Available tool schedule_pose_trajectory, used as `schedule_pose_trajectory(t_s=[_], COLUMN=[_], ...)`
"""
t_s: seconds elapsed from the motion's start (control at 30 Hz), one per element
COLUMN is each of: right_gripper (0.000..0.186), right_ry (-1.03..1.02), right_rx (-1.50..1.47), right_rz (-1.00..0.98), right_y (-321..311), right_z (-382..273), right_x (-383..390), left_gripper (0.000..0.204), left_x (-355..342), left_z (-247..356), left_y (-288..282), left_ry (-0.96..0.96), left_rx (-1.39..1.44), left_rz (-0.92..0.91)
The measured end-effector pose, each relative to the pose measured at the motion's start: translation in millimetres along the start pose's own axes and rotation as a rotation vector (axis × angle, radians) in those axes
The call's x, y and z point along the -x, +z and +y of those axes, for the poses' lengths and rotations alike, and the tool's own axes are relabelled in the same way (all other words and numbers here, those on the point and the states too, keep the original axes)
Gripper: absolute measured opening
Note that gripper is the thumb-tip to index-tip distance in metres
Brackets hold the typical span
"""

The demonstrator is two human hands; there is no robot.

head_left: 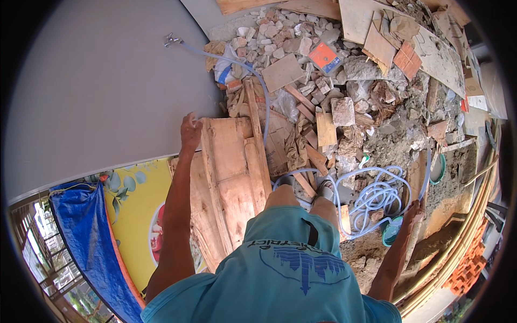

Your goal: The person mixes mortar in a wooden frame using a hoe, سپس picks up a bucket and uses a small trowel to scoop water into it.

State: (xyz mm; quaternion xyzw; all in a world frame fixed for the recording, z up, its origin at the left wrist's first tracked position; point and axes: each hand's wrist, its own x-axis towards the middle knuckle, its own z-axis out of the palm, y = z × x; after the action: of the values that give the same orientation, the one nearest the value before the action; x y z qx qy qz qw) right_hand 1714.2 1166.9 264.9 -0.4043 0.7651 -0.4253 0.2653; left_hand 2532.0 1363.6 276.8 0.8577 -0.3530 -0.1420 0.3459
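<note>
My right hand [413,212], low on the right, is closed around a clear bluish hose [427,173]. A short length of that hose rises above the fist, and loose coils lie on the ground just left of it. My left hand [190,132] is raised at the grey wall [107,81], beside the top corner of a wooden panel [229,148]. Its fingers are slightly bent and apart, with nothing seen in them. Whether it touches the wall or the wood I cannot make out. A metal tap [172,40] on the wall has a hose running from it.
Rubble [283,40], broken boards and wood offcuts cover the ground ahead. An orange box [325,57] lies on the stones. Near my right hand stands a green container [391,232]. Long poles [458,239] run along the right; a blue tarpaulin [89,231] hangs at left.
</note>
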Motion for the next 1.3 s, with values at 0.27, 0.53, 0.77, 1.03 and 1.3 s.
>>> schedule_pose_trajectory(t_s=[0.27,0.53,0.77,1.03,1.3], right_gripper=[0.011,0.007,0.01,0.016,0.02], right_ry=[0.0,0.039,0.019,-0.046,-0.022], right_rx=[-0.009,-0.039,-0.062,0.091,-0.045], right_rz=[0.016,0.011,-0.067,-0.026,-0.015], right_y=[0.1,4.0,19.4,18.6,32.6], right_z=[-31.3,-21.9,-49.1,-17.3,-37.5], right_x=[-7.2,2.2,23.4,4.4,10.6], left_gripper=[0.034,0.036,0.035,0.035,0.032], left_x=[-48.5,4.8,28.0,33.7,44.6], left_z=[46.3,27.2,45.1,50.5,52.0], left_y=[-39.2,-73.5,-86.3,-106.4,-132.7], left_ry=[0.246,0.24,0.252,0.327,0.43], left_rx=[-0.186,-0.578,-0.646,-0.719,-0.708], left_rz=[0.169,0.201,0.174,0.147,0.143])
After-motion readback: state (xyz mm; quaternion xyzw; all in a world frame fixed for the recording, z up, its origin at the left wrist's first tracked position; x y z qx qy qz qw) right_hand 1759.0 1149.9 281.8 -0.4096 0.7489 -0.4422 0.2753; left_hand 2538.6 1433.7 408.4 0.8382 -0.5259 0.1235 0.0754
